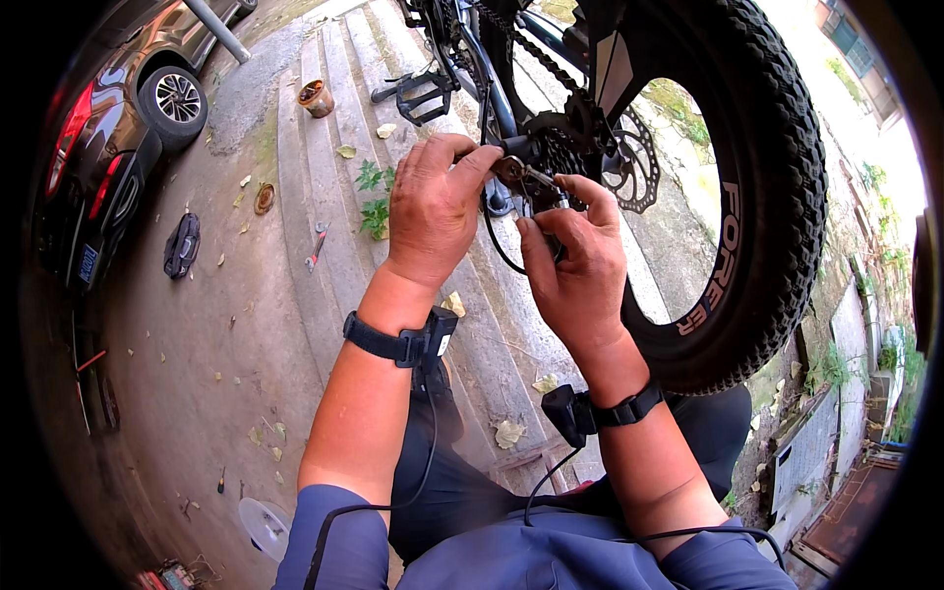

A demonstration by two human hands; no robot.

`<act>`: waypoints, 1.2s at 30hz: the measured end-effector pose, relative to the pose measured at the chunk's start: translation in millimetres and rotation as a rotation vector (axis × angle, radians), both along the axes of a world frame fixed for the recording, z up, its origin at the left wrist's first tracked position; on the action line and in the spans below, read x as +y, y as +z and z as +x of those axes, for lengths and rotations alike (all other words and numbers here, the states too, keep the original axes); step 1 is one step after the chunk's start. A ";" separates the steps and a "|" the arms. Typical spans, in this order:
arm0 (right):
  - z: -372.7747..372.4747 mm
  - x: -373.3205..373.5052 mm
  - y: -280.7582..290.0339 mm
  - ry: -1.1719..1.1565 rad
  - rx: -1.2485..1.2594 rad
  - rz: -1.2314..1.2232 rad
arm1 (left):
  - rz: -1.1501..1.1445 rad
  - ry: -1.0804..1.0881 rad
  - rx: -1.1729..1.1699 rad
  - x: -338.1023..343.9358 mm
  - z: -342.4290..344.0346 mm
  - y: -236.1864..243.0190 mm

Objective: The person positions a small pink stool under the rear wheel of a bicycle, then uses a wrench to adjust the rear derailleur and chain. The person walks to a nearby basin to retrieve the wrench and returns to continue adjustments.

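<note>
A bicycle's fat rear wheel [777, 197] stands in front of me, with a knobbly black tyre. My left hand [433, 206] is at the bike's rear gear parts, thumb and fingers pinched together beside a small silver metal piece [536, 176]. Close by on the right, my right hand [582, 251] has its thumb and fingers bent around the lower side of the same parts. What either hand grips is mostly hidden by the fingers. Next to them are the sprockets [562, 157], the brake disc [634, 162] and a looping black cable [495, 236].
Long stone steps [320, 187] run along the left of the bike. On the ground lie a red-handled tool [317, 246], a dark pouch [182, 245] and dry leaves. A rusty pot [316, 98] stands farther off. A dark car [128, 128] is at the far left; a pedal [425, 96] sticks out.
</note>
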State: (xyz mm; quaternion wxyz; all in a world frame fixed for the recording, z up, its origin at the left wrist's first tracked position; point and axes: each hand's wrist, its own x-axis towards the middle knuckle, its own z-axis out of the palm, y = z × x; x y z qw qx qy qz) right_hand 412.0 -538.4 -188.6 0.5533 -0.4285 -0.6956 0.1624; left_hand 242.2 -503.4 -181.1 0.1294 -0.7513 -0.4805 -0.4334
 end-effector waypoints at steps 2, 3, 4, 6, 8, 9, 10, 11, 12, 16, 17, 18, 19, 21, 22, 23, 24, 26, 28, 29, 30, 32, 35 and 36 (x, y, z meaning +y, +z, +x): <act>0.1 -0.2 0.5 0.002 0.007 -0.004 | -0.004 0.000 0.000 0.0 0.2 -0.1; 0.3 0.1 0.0 0.001 0.002 0.000 | -0.004 0.000 0.002 -0.2 0.1 -0.4; 0.3 0.3 -0.5 0.001 -0.002 0.005 | -0.004 0.001 0.003 -0.3 0.0 -0.7; 0.2 0.5 -1.0 0.002 0.000 0.010 | -0.006 0.001 0.007 -0.3 -0.3 -1.3; 0.3 0.8 -1.6 0.004 0.002 0.013 | -0.012 0.003 0.009 -0.5 -0.1 -1.5; 0.5 0.9 -1.9 0.005 0.002 0.014 | -0.015 0.005 0.009 -0.9 0.2 -1.7; 0.6 1.1 -2.1 0.006 0.002 0.016 | -0.019 0.007 0.009 -1.4 0.5 -2.0; 0.8 1.2 -2.1 0.003 -0.004 0.020 | -0.021 0.009 0.007 -1.8 1.1 -1.9; 0.6 1.2 -2.0 0.002 -0.009 0.025 | -0.023 0.011 0.007 -2.5 1.4 -1.1; 0.7 2.0 -2.5 -0.011 -0.037 0.061 | -0.031 0.021 0.011 -4.8 2.0 -1.3; 0.6 2.2 -2.9 -0.009 -0.029 0.061 | -0.031 0.023 0.009 -5.4 2.2 -1.9; 0.1 2.3 -3.2 -0.006 -0.020 0.060 | -0.030 0.026 0.009 -6.3 2.1 -2.5; -0.3 2.3 -3.3 -0.004 -0.010 0.059 | -0.030 0.029 0.008 -7.3 2.0 -2.7; 0.4 2.3 -3.3 -0.011 -0.033 0.069 | -0.045 0.026 -0.002 -9.3 2.5 -2.5; 0.8 2.4 -3.3 -0.015 -0.045 0.074 | -0.053 0.025 -0.007 -10.1 2.8 -2.5; 1.0 2.6 -3.4 -0.014 -0.046 0.075 | -0.058 0.023 -0.012 -10.6 2.8 -2.7; 1.2 2.9 -3.5 -0.014 -0.048 0.077 | -0.063 0.020 -0.017 -11.0 2.9 -3.0; 1.1 3.4 -4.0 -0.012 -0.046 0.075 | -0.080 0.020 -0.037 -12.4 3.7 -2.5; 1.3 3.4 -4.3 -0.009 -0.035 0.065 | -0.106 0.025 -0.066 -15.2 5.7 0.7; 1.3 3.2 -4.3 -0.006 -0.029 0.059 | -0.141 0.017 -0.125 -17.0 5.8 1.8; 0.6 2.3 -3.5 -0.001 -0.019 0.051 | -0.176 0.008 -0.183 -19.4 4.9 3.2; -0.2 1.2 -2.7 -0.003 -0.011 0.044 | -0.235 -0.017 -0.270 -21.8 3.8 8.6; 1.3 2.0 -2.5 -0.018 -0.021 0.055 | -0.321 -0.053 -0.378 -22.9 0.0 18.0; 0.9 2.3 -1.8 -0.018 -0.021 0.066 | -0.355 -0.055 -0.421 -22.2 -8.8 21.2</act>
